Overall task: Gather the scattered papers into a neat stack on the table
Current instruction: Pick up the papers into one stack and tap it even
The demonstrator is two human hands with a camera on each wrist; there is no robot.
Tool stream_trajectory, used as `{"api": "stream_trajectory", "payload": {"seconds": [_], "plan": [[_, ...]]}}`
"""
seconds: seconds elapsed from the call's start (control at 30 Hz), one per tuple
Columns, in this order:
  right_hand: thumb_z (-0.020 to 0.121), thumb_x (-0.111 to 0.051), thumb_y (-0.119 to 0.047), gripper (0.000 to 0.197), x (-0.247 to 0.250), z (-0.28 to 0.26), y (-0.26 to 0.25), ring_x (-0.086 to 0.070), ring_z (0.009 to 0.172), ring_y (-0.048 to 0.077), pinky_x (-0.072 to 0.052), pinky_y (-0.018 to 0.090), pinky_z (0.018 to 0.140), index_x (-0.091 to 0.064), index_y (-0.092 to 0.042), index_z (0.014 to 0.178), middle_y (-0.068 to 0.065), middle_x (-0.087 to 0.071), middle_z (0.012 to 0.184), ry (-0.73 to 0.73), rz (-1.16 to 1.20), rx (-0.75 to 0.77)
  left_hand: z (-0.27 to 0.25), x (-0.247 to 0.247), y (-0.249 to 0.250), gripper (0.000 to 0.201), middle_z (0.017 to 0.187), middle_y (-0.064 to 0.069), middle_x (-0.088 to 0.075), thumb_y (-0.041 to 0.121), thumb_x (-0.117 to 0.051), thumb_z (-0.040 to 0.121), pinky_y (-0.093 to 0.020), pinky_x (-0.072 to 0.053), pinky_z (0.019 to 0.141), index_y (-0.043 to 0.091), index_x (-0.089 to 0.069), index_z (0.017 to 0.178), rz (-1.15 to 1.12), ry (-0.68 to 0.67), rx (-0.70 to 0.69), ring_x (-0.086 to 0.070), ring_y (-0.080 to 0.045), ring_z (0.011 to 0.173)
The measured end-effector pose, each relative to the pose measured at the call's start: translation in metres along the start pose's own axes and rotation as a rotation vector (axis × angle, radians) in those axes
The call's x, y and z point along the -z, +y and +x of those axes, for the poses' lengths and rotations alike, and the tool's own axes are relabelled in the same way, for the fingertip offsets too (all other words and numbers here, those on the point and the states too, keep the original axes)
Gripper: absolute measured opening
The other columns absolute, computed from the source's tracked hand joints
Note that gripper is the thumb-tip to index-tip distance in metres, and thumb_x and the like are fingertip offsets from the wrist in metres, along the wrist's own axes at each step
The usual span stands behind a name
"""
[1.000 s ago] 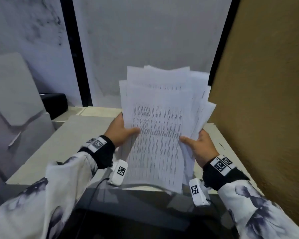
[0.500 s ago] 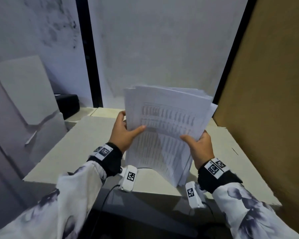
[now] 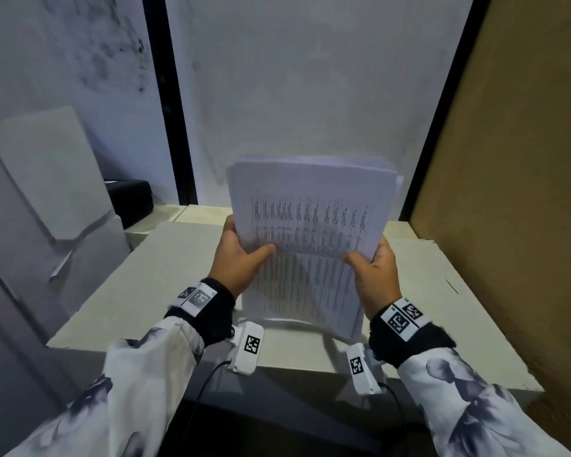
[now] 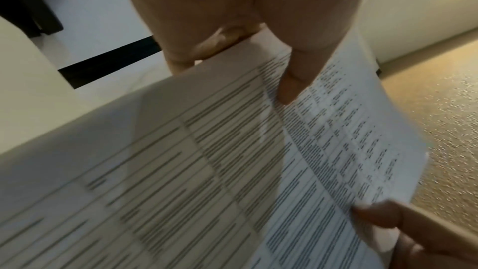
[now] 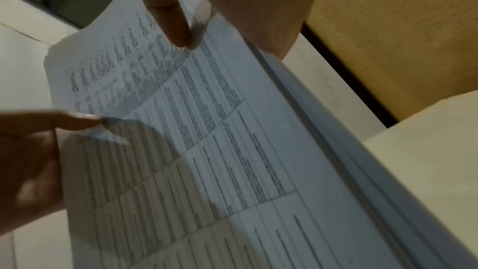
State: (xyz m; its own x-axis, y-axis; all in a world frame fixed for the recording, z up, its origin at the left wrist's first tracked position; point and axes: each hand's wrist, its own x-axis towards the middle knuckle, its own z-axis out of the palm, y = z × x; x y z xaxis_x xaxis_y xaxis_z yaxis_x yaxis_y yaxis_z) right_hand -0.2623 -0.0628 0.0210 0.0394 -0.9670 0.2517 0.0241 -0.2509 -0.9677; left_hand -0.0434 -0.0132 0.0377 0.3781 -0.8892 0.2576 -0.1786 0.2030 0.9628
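Papers [image 3: 310, 225]: white sheets with rows of small print, bunched upright, bottom edge on the table [image 3: 129, 291].
Left hand [image 3: 236, 258]: holds the left edge, thumb in front.
Right hand [image 3: 374, 275]: holds the right edge, thumb in front.

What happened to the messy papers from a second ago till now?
The papers were fanned out, with corners sticking out at the top and right. Now they are squared into a much tidier bundle, standing upright with the bottom edge down at the table. The left hand and right hand kept gripping the two sides, thumbs on the printed front. The stack is not yet laid flat.
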Motion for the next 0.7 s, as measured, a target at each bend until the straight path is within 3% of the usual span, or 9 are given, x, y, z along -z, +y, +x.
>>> {"api": "stream_trajectory", "payload": {"seconds": [0.07,0.13,0.23,0.33,0.4,0.47,0.57,0.63,0.7], "plan": [[0.095,-0.052,0.004,0.039,0.001,-0.009,0.014,-0.068,0.102,0.016,-0.057,0.029,0.075,-0.055,-0.014,0.13,0.004,-0.068,0.115,-0.009,-0.039,-0.049,-0.007,0.001,-0.009,0.049,0.111,0.007,-0.063,0.002,-0.067,0.089,-0.028,-0.055,0.086,0.019,-0.042,0.128,-0.022,-0.007,0.049,-0.063,-0.004,0.1],[0.096,-0.046,0.004,0.04,0.0,-0.021,0.03,-0.067,0.105,0.02,-0.056,0.031,0.077,-0.055,-0.017,0.129,0.003,-0.068,0.115,0.004,-0.07,-0.116,-0.015,-0.002,-0.021,0.038,0.116,0.002,-0.066,0.006,-0.054,0.097,-0.036,-0.057,0.087,0.019,-0.046,0.131,-0.037,-0.04,0.112,-0.066,-0.013,0.103],[0.094,-0.042,0.004,0.041,-0.008,-0.035,0.045,-0.066,0.112,0.028,-0.056,0.042,0.09,-0.056,-0.022,0.124,0.001,-0.069,0.115,0.057,-0.102,-0.205,-0.031,-0.011,-0.035,0.032,0.12,-0.006,-0.065,0.007,-0.041,0.1,-0.037,-0.056,0.085,0.018,-0.05,0.13,-0.028,-0.062,0.18,-0.064,-0.024,0.11],[0.094,-0.043,0.003,0.042,-0.014,-0.034,0.04,-0.066,0.11,0.027,-0.055,0.05,0.1,-0.057,-0.024,0.122,0.003,-0.07,0.117,0.085,-0.125,-0.196,-0.034,-0.019,-0.03,0.028,0.115,-0.008,-0.065,0.008,-0.037,0.101,-0.037,-0.056,0.082,0.016,-0.052,0.124,-0.024,-0.054,0.175,-0.064,-0.026,0.107],[0.097,-0.042,0.001,0.04,-0.012,-0.025,0.03,-0.066,0.106,0.02,-0.056,0.048,0.098,-0.056,-0.02,0.129,0.005,-0.069,0.121,0.082,-0.102,-0.171,-0.027,-0.02,-0.019,0.026,0.112,-0.009,-0.065,0.009,-0.036,0.101,-0.038,-0.057,0.081,0.015,-0.052,0.121,-0.025,-0.035,0.148,-0.064,-0.025,0.102],[0.1,-0.042,0.0,0.041,-0.008,-0.018,0.017,-0.063,0.104,0.013,-0.056,0.039,0.089,-0.054,-0.017,0.135,0.004,-0.066,0.121,0.057,-0.067,-0.146,-0.019,-0.016,-0.009,0.026,0.11,-0.006,-0.064,0.009,-0.038,0.101,-0.04,-0.056,0.082,0.016,-0.053,0.121,-0.049,0.005,0.106,-0.063,-0.024,0.102],[0.102,-0.042,-0.001,0.041,-0.004,-0.014,0.007,-0.061,0.104,0.01,-0.053,0.028,0.076,-0.05,-0.022,0.136,-0.004,-0.063,0.117,-0.016,-0.057,-0.122,-0.013,-0.01,-0.004,0.026,0.106,0.005,-0.061,0.01,-0.041,0.101,-0.031,-0.047,0.071,0.018,-0.052,0.124,-0.083,0.048,0.071,-0.058,-0.012,0.097],[0.102,-0.042,-0.002,0.041,-0.004,-0.019,0.009,-0.059,0.106,0.009,-0.051,0.027,0.076,-0.048,-0.027,0.134,-0.008,-0.061,0.116,-0.035,-0.07,-0.134,-0.014,-0.008,-0.008,0.027,0.104,0.008,-0.058,0.01,-0.043,0.1,-0.029,-0.043,0.07,0.017,-0.05,0.125,-0.071,0.066,0.056,-0.056,-0.009,0.095],[0.102,-0.042,-0.001,0.041,-0.004,-0.024,0.013,-0.057,0.107,0.006,-0.052,0.03,0.083,-0.047,-0.029,0.132,-0.012,-0.059,0.116,-0.032,-0.068,-0.145,-0.017,-0.008,-0.014,0.027,0.105,0.008,-0.058,0.009,-0.043,0.101,-0.026,-0.042,0.07,0.015,-0.05,0.126,-0.063,0.073,0.044,-0.055,-0.008,0.095]]}}
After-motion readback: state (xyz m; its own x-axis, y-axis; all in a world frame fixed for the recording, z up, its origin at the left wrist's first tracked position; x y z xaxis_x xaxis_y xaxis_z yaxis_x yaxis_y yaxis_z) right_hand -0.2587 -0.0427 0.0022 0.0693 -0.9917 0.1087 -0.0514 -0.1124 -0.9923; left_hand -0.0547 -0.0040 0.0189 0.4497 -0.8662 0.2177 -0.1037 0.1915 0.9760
